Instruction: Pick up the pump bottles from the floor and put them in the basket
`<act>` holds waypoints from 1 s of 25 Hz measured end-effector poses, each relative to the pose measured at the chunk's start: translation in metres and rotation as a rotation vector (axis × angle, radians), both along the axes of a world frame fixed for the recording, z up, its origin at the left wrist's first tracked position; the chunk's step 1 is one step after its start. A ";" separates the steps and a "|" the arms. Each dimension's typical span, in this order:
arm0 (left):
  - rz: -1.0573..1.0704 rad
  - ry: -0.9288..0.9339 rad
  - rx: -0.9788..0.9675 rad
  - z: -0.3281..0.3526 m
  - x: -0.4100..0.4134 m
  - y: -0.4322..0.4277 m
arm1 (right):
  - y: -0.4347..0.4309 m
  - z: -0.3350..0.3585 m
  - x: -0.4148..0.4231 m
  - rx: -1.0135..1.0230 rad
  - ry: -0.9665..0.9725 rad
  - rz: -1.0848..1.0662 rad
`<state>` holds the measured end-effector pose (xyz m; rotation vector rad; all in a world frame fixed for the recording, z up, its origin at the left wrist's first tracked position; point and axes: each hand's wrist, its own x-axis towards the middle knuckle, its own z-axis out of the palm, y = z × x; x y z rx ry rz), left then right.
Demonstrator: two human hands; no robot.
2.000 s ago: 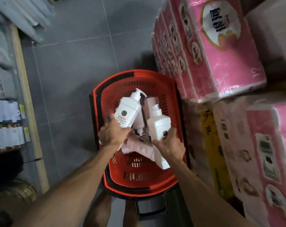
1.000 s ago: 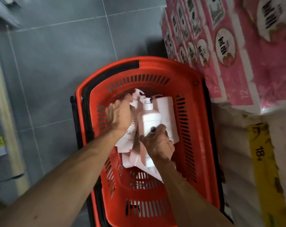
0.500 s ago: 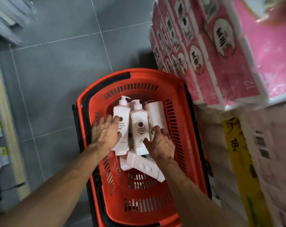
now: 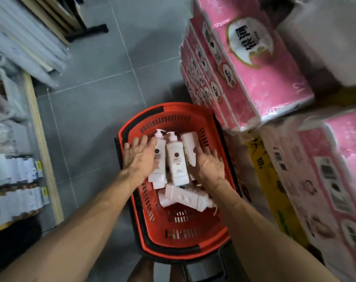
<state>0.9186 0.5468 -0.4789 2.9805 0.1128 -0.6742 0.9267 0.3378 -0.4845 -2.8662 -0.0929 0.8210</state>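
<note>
A red plastic basket (image 4: 174, 239) stands on the grey tiled floor below me. Several white pump bottles lie inside it. Two labelled bottles lie side by side with pumps pointing away, one on the left (image 4: 160, 157) and one in the middle (image 4: 176, 161). A third white bottle (image 4: 190, 147) lies to their right, and a pale pink one (image 4: 185, 197) lies crosswise nearer me. My left hand (image 4: 138, 159) hovers flat over the left bottle, fingers spread, holding nothing. My right hand (image 4: 209, 164) is spread open over the right side, partly covering the third bottle.
Tall stacks of pink-wrapped tissue packs (image 4: 242, 70) press against the basket's right side, with a yellow pack (image 4: 262, 165) lower down. Store shelving with goods (image 4: 16, 151) runs along the left. Bare floor tiles (image 4: 103, 90) lie beyond the basket.
Both hands have let go of the two labelled bottles, which now lie flat in the basket. The hands have opened and lifted slightly, and the camera has drawn back.
</note>
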 end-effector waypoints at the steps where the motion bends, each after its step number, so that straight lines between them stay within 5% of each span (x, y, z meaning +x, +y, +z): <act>1: -0.011 0.001 0.011 0.011 -0.002 -0.001 | -0.001 0.011 -0.001 -0.010 -0.016 0.019; 13: -0.115 0.042 -0.017 0.145 -0.075 -0.029 | -0.021 0.148 -0.056 0.003 0.030 0.052; 25: -0.410 -0.026 -0.021 0.270 -0.106 -0.030 | -0.036 0.296 -0.141 -0.048 -0.051 -0.205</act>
